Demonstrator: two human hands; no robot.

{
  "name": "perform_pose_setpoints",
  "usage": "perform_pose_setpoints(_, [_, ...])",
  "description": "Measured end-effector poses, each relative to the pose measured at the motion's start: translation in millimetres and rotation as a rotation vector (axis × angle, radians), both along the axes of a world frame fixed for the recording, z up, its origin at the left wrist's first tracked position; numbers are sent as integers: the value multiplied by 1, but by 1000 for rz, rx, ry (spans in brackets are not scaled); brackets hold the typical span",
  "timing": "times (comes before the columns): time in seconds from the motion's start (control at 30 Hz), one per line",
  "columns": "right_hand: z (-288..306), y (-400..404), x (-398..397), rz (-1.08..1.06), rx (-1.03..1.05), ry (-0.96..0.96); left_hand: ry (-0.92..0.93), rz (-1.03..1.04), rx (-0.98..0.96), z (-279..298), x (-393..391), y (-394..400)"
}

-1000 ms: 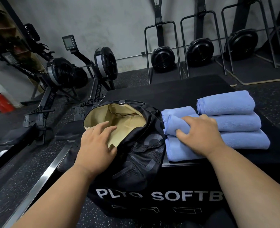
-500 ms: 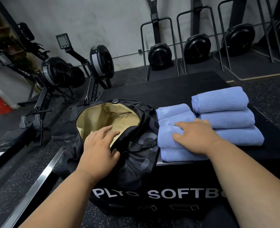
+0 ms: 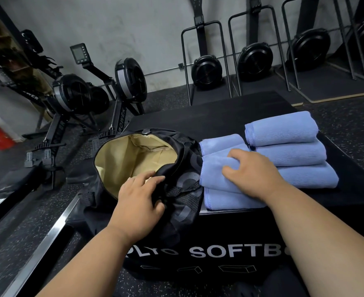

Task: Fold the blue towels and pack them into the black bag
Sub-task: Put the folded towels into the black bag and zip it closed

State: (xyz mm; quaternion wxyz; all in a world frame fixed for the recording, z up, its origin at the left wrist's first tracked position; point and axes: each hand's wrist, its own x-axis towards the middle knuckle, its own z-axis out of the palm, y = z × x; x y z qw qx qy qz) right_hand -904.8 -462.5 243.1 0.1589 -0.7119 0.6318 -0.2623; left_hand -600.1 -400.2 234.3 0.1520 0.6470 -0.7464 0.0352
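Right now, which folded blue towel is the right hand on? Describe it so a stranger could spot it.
On the black plyo soft box, two stacks of folded blue towels sit right of the open black bag. It is the middle towel of the bag-side stack, alone under the right hand.

Left hand [image 3: 140, 200] gripping, right hand [image 3: 251, 174] flat (fingers curled)

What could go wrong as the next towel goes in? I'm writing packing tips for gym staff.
1. The left hand holds only the near rim of the black bag, which overhangs the box edge; it might slump.
2. The right hand lies on the near towel stack; dragging one could unfold those below.
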Motion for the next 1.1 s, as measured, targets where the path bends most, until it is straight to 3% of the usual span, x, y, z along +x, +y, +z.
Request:
perform_pose_setpoints(0.13, [2,1,2,-33,-71,-178,97,-7,17,1,-10,2])
perform_pose_setpoints(0.23, [2,1,7,-19,-39,-348,287,-36,42,3,-22,2])
perform_pose_setpoints(0.5, [5,16,49,212,78,-796,1251,-26,219,38,-61,10])
perform_pose_setpoints(0.63, [6,24,68,345,189,-956,1530,-47,286,48,-65,10])
perform_pose_setpoints(0.9, [8,30,91,384,375,-1208,1492,-69,184,58,-49,15])
perform_pose_setpoints(1.1, [12,39,95,526,544,-1168,1427,-97,260,58,-28,17])
